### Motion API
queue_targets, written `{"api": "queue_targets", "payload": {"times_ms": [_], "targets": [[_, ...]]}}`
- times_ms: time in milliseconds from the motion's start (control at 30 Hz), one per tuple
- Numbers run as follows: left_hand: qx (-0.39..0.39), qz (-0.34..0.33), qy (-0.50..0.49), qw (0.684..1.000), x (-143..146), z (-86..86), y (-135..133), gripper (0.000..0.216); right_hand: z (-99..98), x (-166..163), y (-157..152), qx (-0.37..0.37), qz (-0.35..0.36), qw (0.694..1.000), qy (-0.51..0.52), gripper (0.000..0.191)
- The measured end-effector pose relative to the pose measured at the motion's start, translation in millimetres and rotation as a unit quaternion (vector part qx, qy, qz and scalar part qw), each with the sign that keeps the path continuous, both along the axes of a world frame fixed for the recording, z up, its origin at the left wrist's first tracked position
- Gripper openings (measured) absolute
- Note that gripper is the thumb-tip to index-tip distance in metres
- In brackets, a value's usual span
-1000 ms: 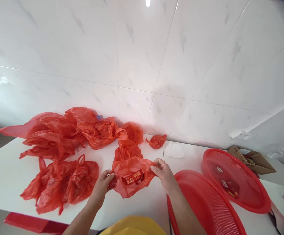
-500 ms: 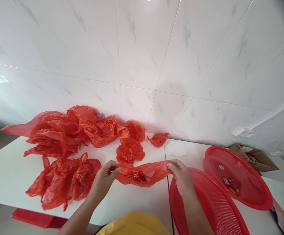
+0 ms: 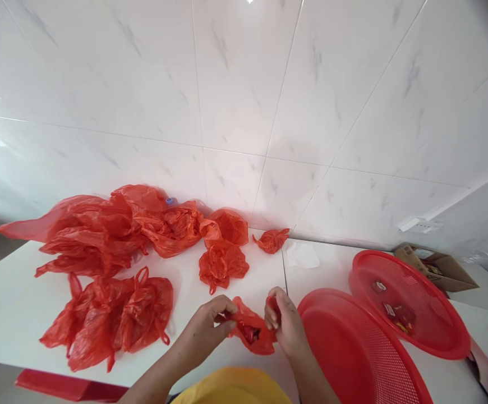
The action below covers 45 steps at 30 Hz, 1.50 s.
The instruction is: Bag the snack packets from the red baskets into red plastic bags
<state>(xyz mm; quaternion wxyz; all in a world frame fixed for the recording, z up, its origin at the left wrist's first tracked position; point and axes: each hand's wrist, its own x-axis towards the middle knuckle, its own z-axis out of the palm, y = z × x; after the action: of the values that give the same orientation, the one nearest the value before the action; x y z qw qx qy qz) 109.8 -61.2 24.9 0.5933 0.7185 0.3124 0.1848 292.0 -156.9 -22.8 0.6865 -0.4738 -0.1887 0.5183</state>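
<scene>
My left hand [image 3: 208,325] and my right hand [image 3: 284,322] both pinch a small red plastic bag [image 3: 252,331] gathered between them, low over the near edge of the white table [image 3: 12,303]. Something dark red shows through the bag's film. Each hand grips one bunched end of the bag, fingers closed. Just beyond my hands lies a crumpled, knotted red bag [image 3: 222,262].
A heap of loose red bags [image 3: 101,227] lies at the back left and filled, tied ones [image 3: 109,317] at the front left. Two round red mesh trays [image 3: 353,353] [image 3: 412,306] overlap on the right; the far tray holds small packets. A cardboard box [image 3: 435,266] stands behind.
The bag was stretched wide between my hands; now both hands have come together and bunched it into a small bundle, closer to me.
</scene>
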Motion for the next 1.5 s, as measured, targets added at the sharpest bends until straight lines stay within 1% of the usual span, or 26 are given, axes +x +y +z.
{"api": "queue_targets", "payload": {"times_ms": [67,133,167,233,300,333,400,467,533,600,700,733,800,867,933,1000,1067,1167,1200,1233,1267,1300,1367,1400,1467,1500], "targets": [[0.067,0.023,0.011,0.997,0.4,-2.6,3.0,0.011,0.2,-9.4,0.0,-0.022,0.018,0.999,-0.030,0.042],[0.114,0.045,0.027,0.992,0.8,-3.8,4.9,0.014,3.4,-17.5,-0.2,-0.050,0.056,0.995,-0.062,0.038],[0.120,0.048,0.032,0.991,1.5,-3.4,4.8,0.014,5.9,-21.6,0.0,-0.058,0.089,0.991,-0.080,0.036],[0.098,0.036,0.025,0.994,4.1,-1.2,2.0,0.016,11.0,-30.1,1.2,-0.053,0.164,0.978,-0.115,0.038],[0.058,0.008,0.007,0.998,7.9,0.4,-2.8,0.017,13.6,-37.1,3.9,-0.035,0.219,0.964,-0.150,0.027],[0.042,-0.002,-0.001,0.999,9.8,-0.1,-5.1,0.018,13.2,-39.3,5.6,-0.033,0.230,0.958,-0.167,0.023],[0.038,0.011,-0.009,0.999,12.5,-4.3,-8.0,0.018,8.8,-39.9,9.3,-0.051,0.218,0.957,-0.183,0.033],[0.071,0.046,-0.002,0.996,13.2,-12.6,-8.4,0.016,0.9,-36.1,12.4,-0.088,0.179,0.964,-0.177,0.041],[0.102,0.052,0.009,0.993,12.6,-22.9,-7.9,0.016,-7.9,-31.0,14.4,-0.123,0.139,0.970,-0.156,0.044],[0.115,0.018,0.015,0.993,13.1,-32.9,-8.5,0.022,-15.5,-27.8,15.2,-0.144,0.115,0.975,-0.124,0.045],[0.133,-0.033,0.025,0.990,18.0,-45.2,-11.7,0.038,-24.1,-27.6,14.7,-0.138,0.097,0.982,-0.089,0.042],[0.144,-0.046,0.031,0.988,20.4,-48.5,-12.6,0.038,-26.5,-27.8,14.3,-0.136,0.095,0.982,-0.085,0.042],[0.162,-0.075,0.038,0.983,24.8,-54.5,-13.1,0.029,-30.9,-26.8,13.1,-0.136,0.104,0.981,-0.089,0.045],[0.178,-0.092,0.042,0.979,27.4,-59.5,-11.3,0.021,-34.6,-22.9,11.5,-0.133,0.140,0.975,-0.111,0.051],[0.192,-0.068,0.057,0.977,27.9,-63.9,-7.5,0.020,-37.4,-16.6,9.6,-0.116,0.183,0.966,-0.142,0.055],[0.199,-0.005,0.079,0.977,27.1,-68.4,-2.9,0.019,-39.0,-9.9,7.4,-0.091,0.204,0.964,-0.146,0.052],[0.191,0.043,0.079,0.977,26.2,-73.2,1.3,0.016,-39.5,-4.5,5.3,-0.061,0.208,0.969,-0.120,0.052],[0.112,0.042,0.070,0.990,25.4,-80.3,4.4,0.012,-38.0,-1.0,3.8,-0.041,0.205,0.972,-0.105,0.057],[0.079,0.034,0.078,0.993,25.3,-82.1,4.4,0.011,-37.3,-1.0,4.1,-0.044,0.209,0.970,-0.119,0.052],[0.052,0.030,0.089,0.994,25.3,-83.4,3.9,0.010,-36.7,-1.4,4.8,-0.049,0.212,0.966,-0.140,0.043],[0.034,0.029,0.101,0.994,25.3,-84.2,3.0,0.010,-36.5,-2.1,5.8,-0.055,0.213,0.961,-0.169,0.031],[0.026,0.032,0.109,0.993,25.4,-84.5,2.0,0.009,-36.8,-3.0,7.1,-0.064,0.208,0.954,-0.206,0.025],[0.022,0.038,0.117,0.992,26.0,-84.3,-0.4,0.008,-38.6,-5.2,10.3,-0.101,0.177,0.933,-0.297,0.031],[0.019,0.040,0.119,0.992,26.5,-83.9,-1.4,0.008,-40.0,-6.4,11.9,-0.128,0.157,0.916,-0.346,0.032],[0.015,0.042,0.121,0.992,27.3,-83.7,-2.9,0.009,-42.7,-8.3,14.6,-0.178,0.129,0.880,-0.420,0.024],[0.013,0.043,0.122,0.992,27.5,-83.9,-3.2,0.009,-43.6,-9.1,15.7,-0.189,0.120,0.873,-0.434,0.022]]}}
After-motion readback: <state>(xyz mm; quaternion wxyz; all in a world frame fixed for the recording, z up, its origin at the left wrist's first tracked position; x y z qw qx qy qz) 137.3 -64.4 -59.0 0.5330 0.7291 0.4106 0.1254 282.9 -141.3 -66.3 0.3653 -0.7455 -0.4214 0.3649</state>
